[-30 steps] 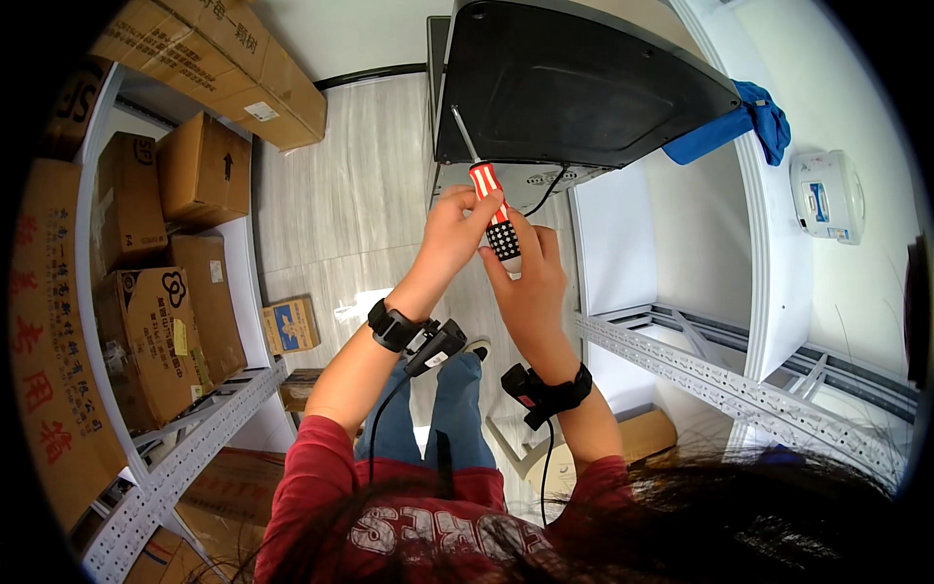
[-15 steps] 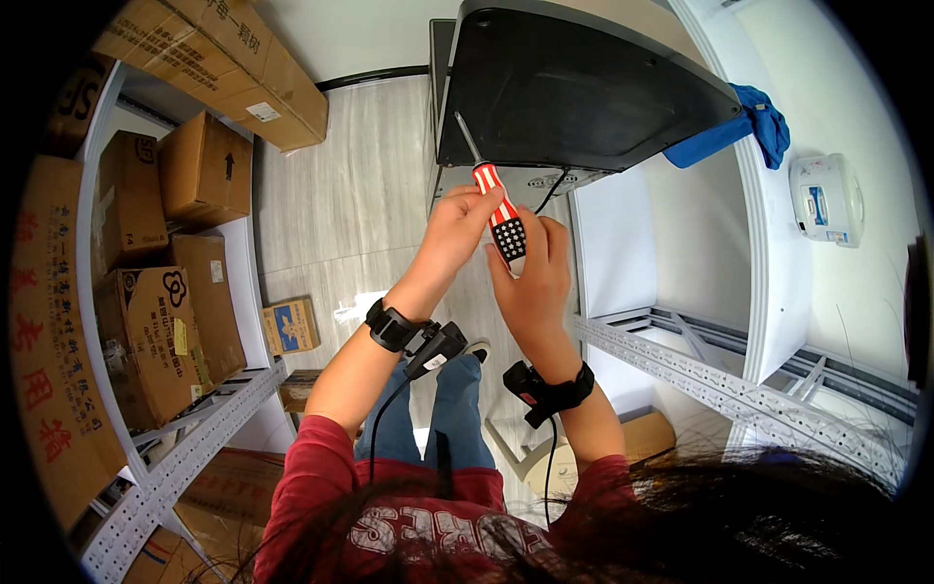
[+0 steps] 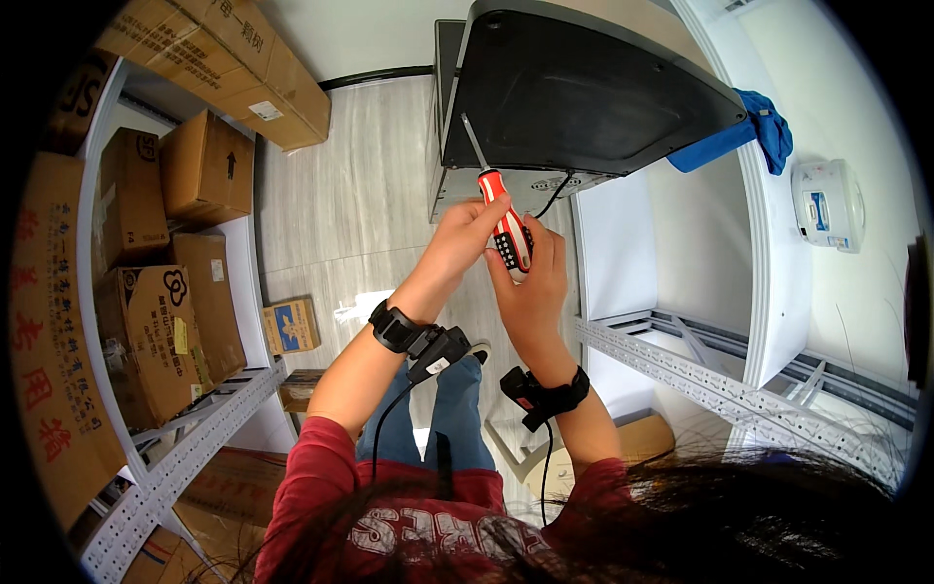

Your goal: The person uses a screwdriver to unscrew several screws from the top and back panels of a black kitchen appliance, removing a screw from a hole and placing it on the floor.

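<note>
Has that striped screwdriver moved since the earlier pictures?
Yes: the screwdriver has rolled about its length and shifted slightly down the picture against the black panel.

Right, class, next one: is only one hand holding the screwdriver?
No, the left hand and the right hand both hold the screwdriver by its red, white and black handle.

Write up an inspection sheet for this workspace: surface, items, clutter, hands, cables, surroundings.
Surface: grey wood-look floor; no bench seen.
Items: screwdriver, red-and-white striped handle, shaft pointing away from wearer; contact with black panel can't be told.
Clutter: cardboard boxes at left.
Hands: left hand and right hand both grip the handle.
Cables: black cord below panel; black leads from wrist devices.
Surroundings: perforated metal shelving; blue cloth and white container, right.
</note>
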`<state>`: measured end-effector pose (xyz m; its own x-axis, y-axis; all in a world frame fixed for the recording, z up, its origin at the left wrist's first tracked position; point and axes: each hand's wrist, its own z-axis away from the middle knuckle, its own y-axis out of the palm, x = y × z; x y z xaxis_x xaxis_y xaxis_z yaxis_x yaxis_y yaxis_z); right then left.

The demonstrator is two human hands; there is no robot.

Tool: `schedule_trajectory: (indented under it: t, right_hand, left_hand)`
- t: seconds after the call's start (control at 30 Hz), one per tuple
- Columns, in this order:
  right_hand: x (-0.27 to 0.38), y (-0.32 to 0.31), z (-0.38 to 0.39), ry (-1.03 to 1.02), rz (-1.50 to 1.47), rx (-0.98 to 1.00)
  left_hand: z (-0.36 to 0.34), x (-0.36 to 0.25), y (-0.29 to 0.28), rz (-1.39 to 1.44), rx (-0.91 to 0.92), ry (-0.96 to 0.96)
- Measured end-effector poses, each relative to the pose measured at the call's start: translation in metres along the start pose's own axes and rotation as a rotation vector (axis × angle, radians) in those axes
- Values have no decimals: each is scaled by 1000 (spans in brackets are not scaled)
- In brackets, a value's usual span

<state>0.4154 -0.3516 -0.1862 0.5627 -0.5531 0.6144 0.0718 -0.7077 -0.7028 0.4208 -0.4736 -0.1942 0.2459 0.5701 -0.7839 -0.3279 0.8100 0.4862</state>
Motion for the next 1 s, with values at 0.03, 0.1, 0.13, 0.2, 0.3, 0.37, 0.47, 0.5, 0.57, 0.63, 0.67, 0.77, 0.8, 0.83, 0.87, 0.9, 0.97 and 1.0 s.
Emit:
schedule_trajectory:
  t: [0.03, 0.1, 0.13, 0.2, 0.3, 0.37, 0.47, 0.5, 0.57, 0.63, 0.67, 0.77, 0.8, 0.83, 0.87, 0.9, 0.97, 1.0]
  right_hand:
    - [0, 1, 1, 21, -36, 0]
    - [2, 2, 4, 60, -108, -3]
    - [2, 1, 4, 196, -124, 71]
    - [1, 0, 4, 352, -129, 160]
    - [1, 2, 4, 178, -45, 90]
    - [-2, 2, -2, -15, 105, 10]
    - [1, 2, -6, -117, 127, -78]
    - [3, 2, -7, -120, 102, -102]
    - [2, 1, 0, 71, -50, 8]
    - [-1, 0, 1, 222, -169, 92]
    - [-4, -2, 0, 280, -209, 119]
    - [-1, -6, -5, 182, -95, 120]
    - [1, -6, -6, 103, -20, 107]
    - [-1, -5, -7, 42, 25, 78]
    - [-2, -5, -7, -20, 70, 48]
    - [-3, -4, -6, -82, 116, 17]
    - [-4, -4, -5, -50, 49, -16]
    - [-4, -5, -4, -34, 16, -32]
  left_hand:
    - [-1, 2, 0, -14, -11, 43]
    - [-5, 10, -2, -41, -31, 131]
    - [-6, 14, -4, -51, -18, 98]
    - [-8, 18, -10, -74, 10, 32]
    - [-7, 20, -10, -268, -88, 120]
    - [-8, 20, -5, -338, -175, 276]
    - [-13, 20, -7, -332, -183, 340]
    - [-14, 21, -8, -312, -165, 334]
    - [-16, 24, -8, -244, -137, 328]
    - [-17, 25, -9, -195, -104, 311]
    - [-15, 23, -8, -180, -82, 294]
    - [-9, 18, -3, -223, -92, 259]
    - [-8, 17, -2, -253, -110, 250]
    - [-8, 17, -2, -275, -99, 247]
    - [-8, 16, -1, -297, -88, 245]
    - [-8, 16, -1, -319, -77, 242]
    - [-9, 19, -2, -162, -42, 149]
    - [-9, 20, -2, -84, -24, 102]
